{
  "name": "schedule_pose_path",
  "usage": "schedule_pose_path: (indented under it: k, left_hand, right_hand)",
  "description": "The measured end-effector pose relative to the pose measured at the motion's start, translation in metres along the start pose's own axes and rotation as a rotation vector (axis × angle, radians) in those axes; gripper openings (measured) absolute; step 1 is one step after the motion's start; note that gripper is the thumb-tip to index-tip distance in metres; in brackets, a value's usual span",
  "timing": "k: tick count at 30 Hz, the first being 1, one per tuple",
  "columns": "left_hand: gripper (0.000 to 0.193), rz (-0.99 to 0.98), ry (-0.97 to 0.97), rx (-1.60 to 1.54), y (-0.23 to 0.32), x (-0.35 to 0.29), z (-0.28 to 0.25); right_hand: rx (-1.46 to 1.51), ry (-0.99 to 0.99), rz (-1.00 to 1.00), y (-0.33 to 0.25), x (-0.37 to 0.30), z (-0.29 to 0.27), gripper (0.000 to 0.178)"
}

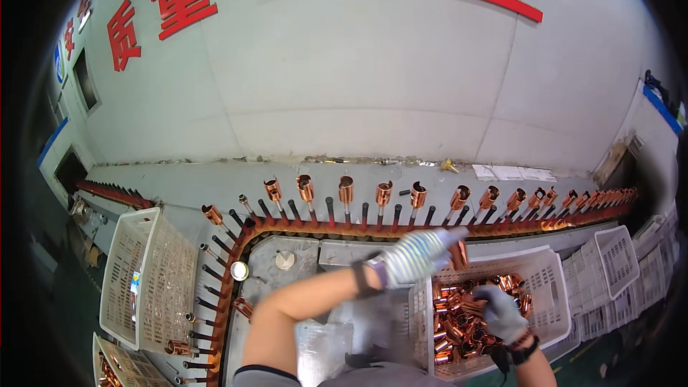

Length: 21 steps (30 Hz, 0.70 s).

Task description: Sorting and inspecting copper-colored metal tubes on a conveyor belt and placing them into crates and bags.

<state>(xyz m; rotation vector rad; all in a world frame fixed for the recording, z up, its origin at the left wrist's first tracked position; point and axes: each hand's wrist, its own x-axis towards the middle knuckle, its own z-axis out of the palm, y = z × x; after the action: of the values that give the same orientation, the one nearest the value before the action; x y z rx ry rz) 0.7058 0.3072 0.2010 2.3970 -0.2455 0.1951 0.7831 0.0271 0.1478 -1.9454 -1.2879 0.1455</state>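
Left hand [416, 254] in striped glove, closed on copper sleeve [459, 254], at conveyor pin rack's [315, 229] front edge. Right hand [499, 310], grey-gloved, curled among copper sleeves in white crate [555, 279], grip unclear. Sleeves likely light, rigid, smooth; best pinched by side walls.

head cam | looks down, forward | near hands, conveyor [344, 228] | single fisheye view

Knit gloves, black wrist straps
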Motion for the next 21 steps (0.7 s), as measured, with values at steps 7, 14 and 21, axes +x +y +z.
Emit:
schedule_pose_path:
  k: [7,14,21]
  left_hand:
    - [0.080,0.010,0.303,-0.210,-0.039,-0.025,0.061]
    - [0.077,-1.037,0.773,0.729,-0.159,-0.104,-0.133]
    - [0.026,-0.946,0.964,0.639,-0.208,-0.122,-0.126]
  right_hand:
    - [-0.245,-0.274,0.557,0.109,-0.127,-0.059,0.034]
    - [-0.214,-0.162,0.357,0.150,-0.124,-0.092,0.048]
    - [-0.293,-0.307,-0.137,0.091,-0.004,-0.104,0.047]
